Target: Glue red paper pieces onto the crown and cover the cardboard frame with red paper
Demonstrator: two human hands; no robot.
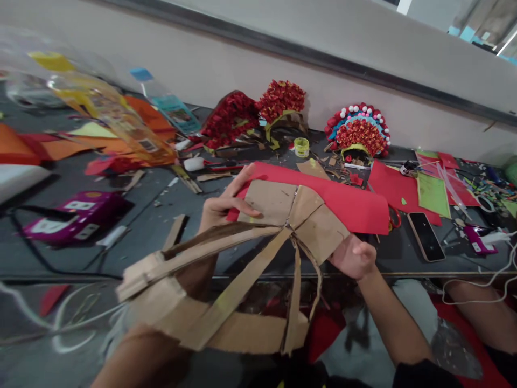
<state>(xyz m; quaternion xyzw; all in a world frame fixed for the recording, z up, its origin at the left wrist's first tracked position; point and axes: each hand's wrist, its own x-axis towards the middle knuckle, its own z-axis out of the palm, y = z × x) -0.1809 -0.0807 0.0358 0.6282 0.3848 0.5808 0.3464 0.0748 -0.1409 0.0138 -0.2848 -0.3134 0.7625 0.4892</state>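
Observation:
A brown cardboard frame (pixel 242 302) is held up in front of me, with a curved band and several strips meeting at a flat panel (pixel 311 215). Behind the panel lies a red sheet (pixel 355 202), pressed against it. My left hand (pixel 222 210) is closed on the panel's left edge and the red sheet, one finger lying over the cardboard. My right hand (pixel 355 256) grips the panel's lower right corner with curled fingers; part of its grip is hidden behind the cardboard.
Three decorated red pieces (pixel 357 129) stand against the wall. Plastic bottles (pixel 121 118) lean at the left near a purple box-shaped device (pixel 76 215). Tape (pixel 301 146), a phone (pixel 426 237), red sheets (pixel 398 186) and scraps cover the dark table (pixel 141 237). Cables hang along its front edge.

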